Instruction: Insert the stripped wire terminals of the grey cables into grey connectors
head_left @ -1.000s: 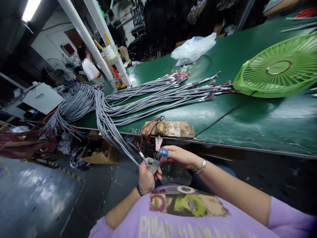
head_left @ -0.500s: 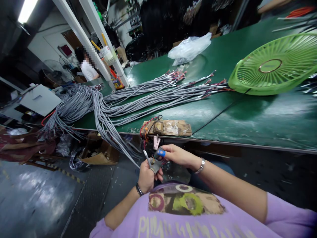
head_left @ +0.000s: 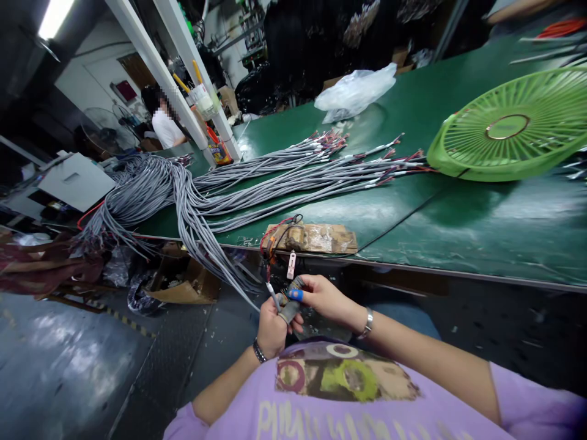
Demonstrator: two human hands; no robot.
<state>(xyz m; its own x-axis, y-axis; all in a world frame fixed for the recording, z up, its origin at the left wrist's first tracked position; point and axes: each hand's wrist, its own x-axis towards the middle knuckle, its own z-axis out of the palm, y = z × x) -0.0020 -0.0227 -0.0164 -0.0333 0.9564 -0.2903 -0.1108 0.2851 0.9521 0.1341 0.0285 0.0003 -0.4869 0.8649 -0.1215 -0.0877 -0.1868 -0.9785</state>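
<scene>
At the lower centre of the frame, steady the slim gray plastic-sheathed cable (head_left: 274, 297) with the left hand (head_left: 271, 330), clamped round it. Work with the right hand (head_left: 291, 292), pinched together, apparently on the fine multicoloured wires (head_left: 284, 297). Best to separate strands singly, tugging gently, clear of the pale pink clip-like piece (head_left: 291, 266) just above.

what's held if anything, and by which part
The left hand holds a gray cable near its white-banded end; whether the right hand holds anything is unclear.
</scene>
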